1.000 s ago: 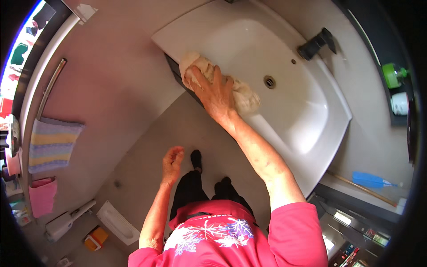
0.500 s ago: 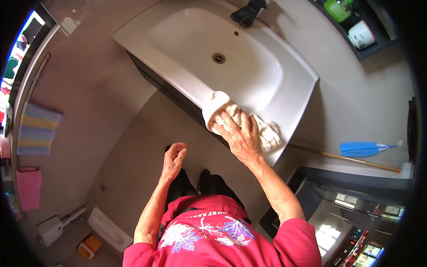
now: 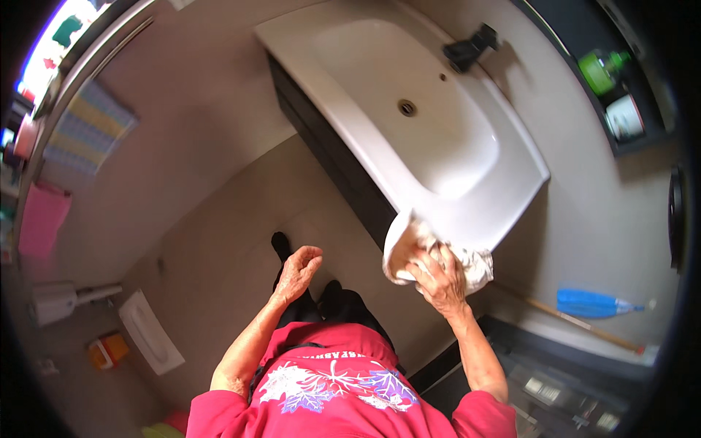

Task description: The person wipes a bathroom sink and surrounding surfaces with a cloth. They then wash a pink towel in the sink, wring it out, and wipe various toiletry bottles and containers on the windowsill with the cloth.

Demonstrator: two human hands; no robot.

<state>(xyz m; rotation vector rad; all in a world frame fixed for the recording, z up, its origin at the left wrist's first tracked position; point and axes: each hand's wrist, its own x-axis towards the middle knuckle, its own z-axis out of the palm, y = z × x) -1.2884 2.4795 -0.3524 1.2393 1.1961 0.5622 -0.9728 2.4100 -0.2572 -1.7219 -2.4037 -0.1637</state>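
Looks steeply down from the head, wide and fisheye-bent, close over the red shirt [image 3: 336,398], facing the floor [image 3: 234,219] and, farther off to the right, the white sink [image 3: 420,146].

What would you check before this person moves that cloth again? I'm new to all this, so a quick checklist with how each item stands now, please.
1. Cloth held: ok, the right hand grips its bunched folds.
2. Cloth wholly on the sink: not ok, part of it hangs past the front edge.
3. Left hand away from the sink: ok, it is loosely curled over the floor.
4. Drain uncovered: ok, its opening shows.
5. Black faucet not running: ok, no stream shows.
6. Cloth damp: cannot tell.
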